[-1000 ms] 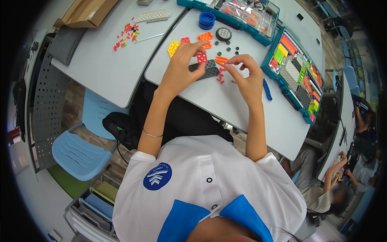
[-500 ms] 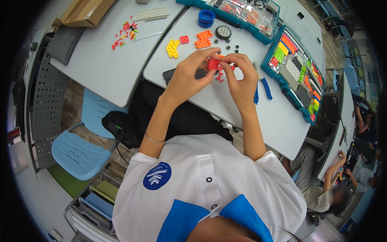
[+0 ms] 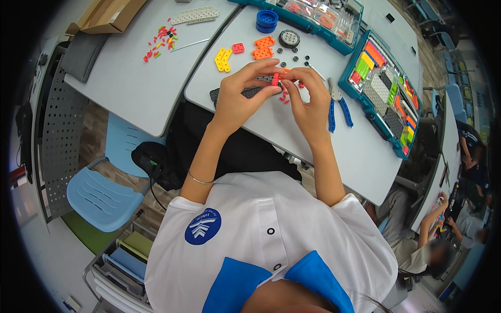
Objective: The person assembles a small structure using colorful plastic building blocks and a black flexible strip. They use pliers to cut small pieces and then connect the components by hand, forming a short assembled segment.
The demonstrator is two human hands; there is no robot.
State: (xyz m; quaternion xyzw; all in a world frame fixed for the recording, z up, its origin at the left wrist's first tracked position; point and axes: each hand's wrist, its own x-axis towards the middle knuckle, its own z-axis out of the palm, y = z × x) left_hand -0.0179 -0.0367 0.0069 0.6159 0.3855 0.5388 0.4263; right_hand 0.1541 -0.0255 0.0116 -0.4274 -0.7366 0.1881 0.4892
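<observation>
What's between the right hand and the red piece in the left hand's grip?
Nothing visible. The left hand pinches the red piece, and the right hand has its fingertips just right of it; contact is too small to tell. The black plate shows behind the left fingers, not between.

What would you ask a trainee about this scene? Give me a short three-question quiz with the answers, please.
1. True or false: the blue handles of the pliers are squeezed together.
2. Which does the left hand hold between its fingers?
A) a blue wheel
B) a red plastic piece
C) a cardboard box
3. How many yellow bent pieces lie on the table?

Key:
1. False; they are spread apart.
2. B
3. Two
</observation>
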